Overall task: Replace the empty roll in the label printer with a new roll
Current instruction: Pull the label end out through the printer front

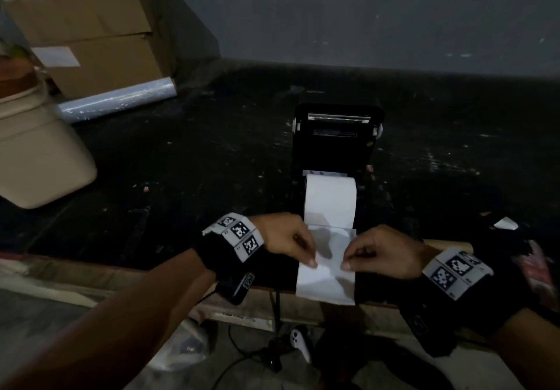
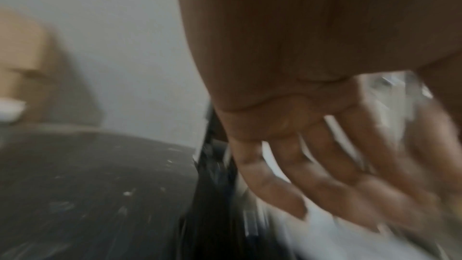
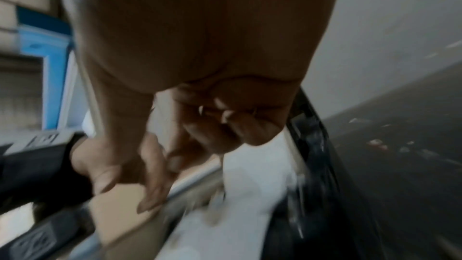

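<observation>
The black label printer (image 1: 336, 144) stands on the dark table with its lid tilted up and back. A white label roll (image 1: 330, 198) lies in its bay. From the roll a white paper strip (image 1: 328, 283) runs forward over the printer's front and the table edge. My left hand (image 1: 310, 261) pinches the strip's left side, and my right hand (image 1: 347, 264) pinches its right side. The blurred left wrist view shows my left fingers (image 2: 300, 169) spread over white paper (image 2: 337, 242). In the right wrist view, curled right fingers (image 3: 225, 126) hang above the paper (image 3: 250, 177).
Cardboard boxes (image 1: 91, 26) are stacked at the back left, with a roll of clear film (image 1: 118, 101) lying in front of them. A beige bin (image 1: 39, 153) stands at the left. Cables and a white controller (image 1: 298, 347) lie below the wooden table edge (image 1: 242, 307).
</observation>
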Motion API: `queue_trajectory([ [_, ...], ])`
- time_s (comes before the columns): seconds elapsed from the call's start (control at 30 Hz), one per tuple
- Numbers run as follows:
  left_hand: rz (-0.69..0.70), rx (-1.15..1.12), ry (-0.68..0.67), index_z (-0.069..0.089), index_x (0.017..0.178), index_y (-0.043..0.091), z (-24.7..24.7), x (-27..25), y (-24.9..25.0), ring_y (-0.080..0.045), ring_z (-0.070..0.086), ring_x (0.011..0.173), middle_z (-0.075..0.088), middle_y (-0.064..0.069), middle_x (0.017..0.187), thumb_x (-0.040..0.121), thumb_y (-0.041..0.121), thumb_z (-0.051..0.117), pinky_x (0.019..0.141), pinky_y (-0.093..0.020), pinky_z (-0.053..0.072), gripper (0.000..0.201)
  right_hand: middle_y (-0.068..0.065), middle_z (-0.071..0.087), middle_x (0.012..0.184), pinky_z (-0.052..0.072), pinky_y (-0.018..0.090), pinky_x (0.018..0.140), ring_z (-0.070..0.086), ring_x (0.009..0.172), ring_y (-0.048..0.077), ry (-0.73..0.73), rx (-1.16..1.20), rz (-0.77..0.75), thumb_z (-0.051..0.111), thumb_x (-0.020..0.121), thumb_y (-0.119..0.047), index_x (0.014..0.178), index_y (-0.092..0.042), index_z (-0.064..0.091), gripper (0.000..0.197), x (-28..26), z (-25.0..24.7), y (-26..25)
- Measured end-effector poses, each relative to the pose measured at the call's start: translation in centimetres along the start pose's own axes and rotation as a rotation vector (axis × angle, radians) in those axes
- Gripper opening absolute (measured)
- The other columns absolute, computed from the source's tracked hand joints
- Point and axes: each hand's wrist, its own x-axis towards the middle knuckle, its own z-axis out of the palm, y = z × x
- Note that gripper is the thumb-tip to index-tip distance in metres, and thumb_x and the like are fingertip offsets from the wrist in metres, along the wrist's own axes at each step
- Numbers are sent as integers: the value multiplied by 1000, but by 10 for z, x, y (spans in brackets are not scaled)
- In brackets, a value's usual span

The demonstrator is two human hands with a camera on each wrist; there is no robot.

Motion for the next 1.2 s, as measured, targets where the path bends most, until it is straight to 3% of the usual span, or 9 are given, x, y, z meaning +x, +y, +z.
queue_trajectory([
  [0.2,-71,-182,787,71,96,13,-81,27,-4,1,54,62,65,0,80,75,24,73,61,-5,41,24,-6,66,68,43,1,65,58,60,-9,610,12,73,71,76,-20,87,-14,73,13,36,-76,9],
  [0.3,-81,-279,1067,68,99,8,-117,45,-1,-4,54,62,63,-2,80,75,21,73,61,-2,41,27,6,67,78,43,7,64,63,68,11,830,44,46,70,77,-17,92,-12,70,16,57,-116,14],
  [0.37,-99,-300,1157,65,105,8,-137,57,1,-12,58,74,63,-4,90,76,24,72,75,-16,47,33,8,65,91,41,14,73,60,78,17,914,30,57,67,79,-18,98,-12,67,20,72,-143,18],
  [0.5,-188,-332,1179,57,116,9,-161,85,-1,-21,63,96,63,-8,110,79,32,69,91,-32,50,45,13,59,112,42,27,89,58,100,23,961,28,93,62,83,-26,112,-11,60,33,103,-169,35],
  [0.6,-255,-410,1109,56,118,11,-164,100,-10,-17,60,100,61,-4,110,80,39,65,92,-30,48,48,11,58,121,40,29,97,55,113,24,920,135,136,58,85,-31,120,-12,56,40,121,-169,47],
  [0.87,-218,-551,991,59,115,16,-164,105,-21,-20,60,109,64,-9,116,81,42,63,101,-39,47,44,7,56,130,38,37,106,51,120,22,846,361,206,52,87,-39,126,-23,50,42,132,-163,52],
  [0.97,-154,-541,987,58,115,15,-155,92,-16,-19,59,109,61,-3,111,82,37,64,98,-31,47,41,8,56,129,40,43,105,52,118,23,910,391,180,53,87,-37,125,-25,50,40,121,-148,45],
  [1.1,-29,-503,967,57,112,18,-130,63,-9,-3,56,93,58,10,98,81,33,65,78,-6,41,35,8,59,124,43,44,103,55,114,21,987,379,109,54,85,-35,122,-23,50,39,92,-118,26],
  [1.2,40,-489,909,56,115,19,-104,40,-9,-5,56,97,59,7,105,80,32,68,85,-12,42,39,4,59,120,45,35,97,56,110,17,1005,370,142,58,86,-25,122,-23,49,38,65,-93,11],
])
